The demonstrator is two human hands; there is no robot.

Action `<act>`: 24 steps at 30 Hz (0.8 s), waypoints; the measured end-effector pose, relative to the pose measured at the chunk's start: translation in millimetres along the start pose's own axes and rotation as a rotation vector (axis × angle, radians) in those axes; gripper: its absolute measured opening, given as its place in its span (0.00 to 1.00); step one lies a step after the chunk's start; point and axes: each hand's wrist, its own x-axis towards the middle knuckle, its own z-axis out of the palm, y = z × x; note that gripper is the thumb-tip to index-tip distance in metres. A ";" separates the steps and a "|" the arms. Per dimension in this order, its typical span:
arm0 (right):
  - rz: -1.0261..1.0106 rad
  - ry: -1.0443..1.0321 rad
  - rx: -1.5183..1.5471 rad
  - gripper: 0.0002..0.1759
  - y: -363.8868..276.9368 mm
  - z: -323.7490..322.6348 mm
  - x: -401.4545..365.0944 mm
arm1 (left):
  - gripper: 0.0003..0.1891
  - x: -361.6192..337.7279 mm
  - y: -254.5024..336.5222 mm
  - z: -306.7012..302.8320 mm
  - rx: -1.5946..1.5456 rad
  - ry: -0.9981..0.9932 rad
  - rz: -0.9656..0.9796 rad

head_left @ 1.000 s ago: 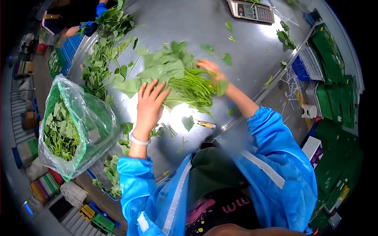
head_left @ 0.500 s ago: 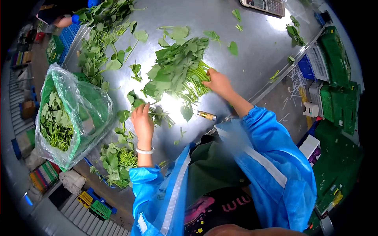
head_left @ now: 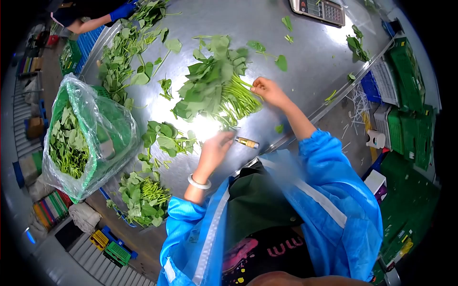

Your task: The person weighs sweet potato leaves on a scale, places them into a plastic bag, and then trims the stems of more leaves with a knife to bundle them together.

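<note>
A large pile of leafy greens [head_left: 210,86] lies on the metal table [head_left: 305,62], its cut stems pointing right. My right hand [head_left: 269,91] pinches at the stem ends on the pile's right side. Below the pile, my left hand [head_left: 217,150] has its fingertips at the left end of a small cylinder with a gold label [head_left: 247,142]; whether it grips it is unclear. A smaller bunch of greens [head_left: 167,137] rests left of my left hand. Another bunch [head_left: 143,198] sits near the table's lower left edge.
A plastic-lined green crate [head_left: 102,138] holding greens stands at the left. More greens [head_left: 119,57] line the table's far left, near a co-worker's blue-gloved hand [head_left: 123,11]. A scale [head_left: 318,10] stands at the top. Green crates [head_left: 405,71] are at the right.
My left hand has moved right, from the smaller greens to the labelled cylinder. My right hand has shifted slightly up and right. The co-worker's arm reaches further into view.
</note>
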 end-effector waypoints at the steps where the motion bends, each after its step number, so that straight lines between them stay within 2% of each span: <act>1: 0.032 -0.055 0.547 0.13 -17.5 -11.7 -8.6 | 0.12 1.8 4.2 0.1 -0.064 -0.006 -0.037; 2: 0.004 -0.155 0.886 0.13 -30.0 -19.4 -21.6 | 0.12 3.4 4.5 2.0 -0.062 -0.004 -0.036; 3: 0.000 -0.155 0.889 0.13 -30.9 -15.1 -28.4 | 0.12 5.3 4.0 4.6 -0.219 0.000 -0.113; 4: -0.002 -0.128 0.668 0.13 -30.6 -8.4 -32.8 | 0.12 7.6 5.2 6.2 -0.376 0.006 -0.188; 5: -0.005 -0.099 0.448 0.13 -37.4 -2.5 -39.3 | 0.12 10.5 16.2 6.3 -0.369 0.009 -0.185; 6: -0.013 -0.098 0.450 0.13 -45.5 3.4 -49.0 | 0.14 14.6 29.3 7.2 -0.526 0.045 -0.225; 8: 0.061 -0.201 0.697 0.14 -75.8 19.2 -75.7 | 0.19 20.3 50.5 5.4 -0.766 0.099 -0.258; 9: 0.070 -0.212 0.698 0.14 -82.8 33.1 -85.2 | 0.19 19.6 50.9 7.0 -0.770 0.104 -0.271; 11: -0.067 -0.102 0.763 0.13 -95.0 56.1 -94.6 | 0.14 21.0 52.8 4.6 -0.850 0.196 -0.250; 13: -0.051 -0.082 0.723 0.11 -93.9 72.8 -101.1 | 0.11 13.6 54.7 1.1 -0.764 0.265 -0.276; 15: -0.100 0.077 0.357 0.09 -103.9 79.0 -108.6 | 0.09 4.9 45.3 0.2 -0.607 0.354 -0.260; 16: -0.101 0.081 0.354 0.09 -106.2 83.5 -109.9 | 0.09 -0.2 41.7 -2.5 -0.612 0.353 -0.208; 17: -0.035 0.131 0.455 0.09 -107.6 89.2 -110.9 | 0.09 -6.3 37.1 -4.9 -0.618 0.352 -0.205; 19: 0.032 0.173 0.543 0.09 -105.6 94.3 -109.5 | 0.10 -21.0 24.7 -9.2 -0.616 0.616 -0.135; 21: 0.103 0.283 0.851 0.10 -98.4 90.2 -98.1 | 0.12 -37.1 14.5 -19.6 -0.763 0.730 -0.158; 23: 0.031 0.223 0.775 0.12 -101.5 94.0 -102.0 | 0.13 -49.3 9.1 -25.6 -0.927 0.753 -0.105; 24: -0.004 0.104 0.640 0.14 -104.0 102.0 -105.9 | 0.13 -53.7 1.6 -22.7 -0.864 0.734 -0.119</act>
